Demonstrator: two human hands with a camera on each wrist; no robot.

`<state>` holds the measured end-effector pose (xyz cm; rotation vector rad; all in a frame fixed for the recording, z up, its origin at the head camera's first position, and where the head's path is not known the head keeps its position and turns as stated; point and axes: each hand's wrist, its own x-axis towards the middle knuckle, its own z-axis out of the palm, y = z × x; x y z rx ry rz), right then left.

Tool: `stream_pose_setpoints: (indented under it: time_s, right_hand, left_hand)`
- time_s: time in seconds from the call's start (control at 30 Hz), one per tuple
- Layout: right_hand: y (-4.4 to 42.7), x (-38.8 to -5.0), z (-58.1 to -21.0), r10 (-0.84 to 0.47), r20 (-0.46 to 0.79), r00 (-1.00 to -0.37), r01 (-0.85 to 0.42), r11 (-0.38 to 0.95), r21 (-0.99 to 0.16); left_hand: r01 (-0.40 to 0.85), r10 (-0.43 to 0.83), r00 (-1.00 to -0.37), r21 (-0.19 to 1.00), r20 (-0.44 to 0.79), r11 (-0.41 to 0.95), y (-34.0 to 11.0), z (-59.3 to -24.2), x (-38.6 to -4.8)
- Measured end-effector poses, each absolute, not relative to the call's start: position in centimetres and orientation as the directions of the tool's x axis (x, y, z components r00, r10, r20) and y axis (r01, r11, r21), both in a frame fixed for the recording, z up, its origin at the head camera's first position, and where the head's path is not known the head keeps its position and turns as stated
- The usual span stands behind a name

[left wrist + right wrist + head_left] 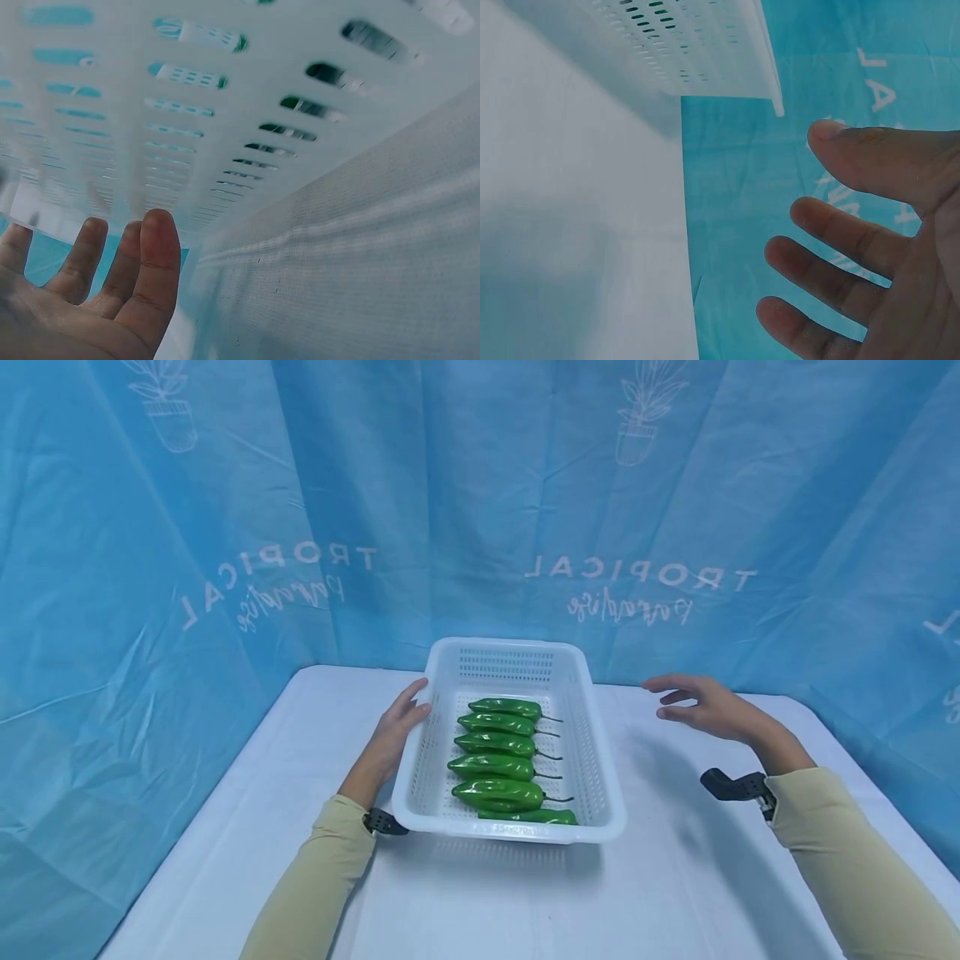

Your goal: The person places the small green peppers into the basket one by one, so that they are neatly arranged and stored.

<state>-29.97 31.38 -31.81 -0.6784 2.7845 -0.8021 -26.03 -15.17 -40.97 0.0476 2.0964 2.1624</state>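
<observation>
My left hand [396,725] is at the left side of a white perforated plastic basket [611,793], its thumb and forefinger touching the rim. In the left wrist view, my fingers [155,277] extend beneath the rim along the slotted outer wall [247,97]; the thumb is out of sight there. Several glossy green chili peppers [491,767] lie in a column inside, stems pointing right. The nearest pepper [536,816] is partly hidden by the front rim. Apart from the basket, my right hand [701,702] hovers over the table with spread, slightly bent fingers and holds nothing.
Under the basket is a table with a white cloth [225,860]. A blue printed curtain [480,510] hangs behind the table and along its sides. Dark wrist straps [738,787] sit at both sleeve cuffs.
</observation>
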Motion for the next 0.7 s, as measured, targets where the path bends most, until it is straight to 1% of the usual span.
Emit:
stream_pose_setpoints:
  time_s: [0.17,0.47,0.7]
  right_hand:
    - [31.6,-30.0,-32.0,-0.454,-0.037,-0.89,-0.371,0.769,-0.52]
    - [32.3,-30.2,-32.6,-0.44,-0.033,-0.898,-0.36,0.774,-0.521]
    - [34.4,-31.0,-33.7,-0.38,-0.057,-0.923,-0.307,0.819,-0.484]
  left_hand:
    - [-0.074,0.114,-0.991,0.997,-0.071,-0.022,-15.2,-41.0,-26.0]
    - [-0.072,0.113,-0.991,0.997,-0.07,-0.015,-15.1,-41.0,-26.0]
    - [-0.053,0.122,-0.991,0.998,-0.05,-0.019,-15.1,-41.0,-26.0]
